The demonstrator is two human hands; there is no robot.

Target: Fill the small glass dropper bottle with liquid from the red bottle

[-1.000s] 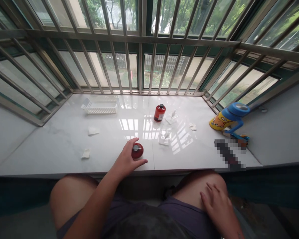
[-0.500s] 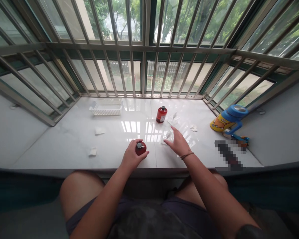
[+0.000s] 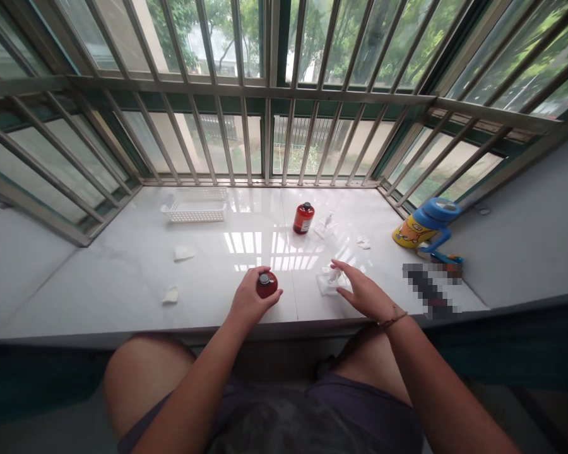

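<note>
Left hand [image 3: 250, 297] wrapped round red bottle [image 3: 267, 285], grip snug; bottle upright, cap up, on marble sill [image 3: 123, 290] near front edge. Right hand [image 3: 365, 297] open, fingers spread, just beside clear plastic piece [image 3: 332, 275] on tissue [image 3: 325, 287].

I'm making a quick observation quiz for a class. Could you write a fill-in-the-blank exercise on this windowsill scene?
The left hand holds a ____ bottle on the white stone sill.
The ____ hand reaches over a crumpled translucent piece.
A white slotted plastic basket stands ____ of a second upright bottle.
Beyond the metal window bars, green ____ show.

Missing words: red; right; left; trees.
</note>
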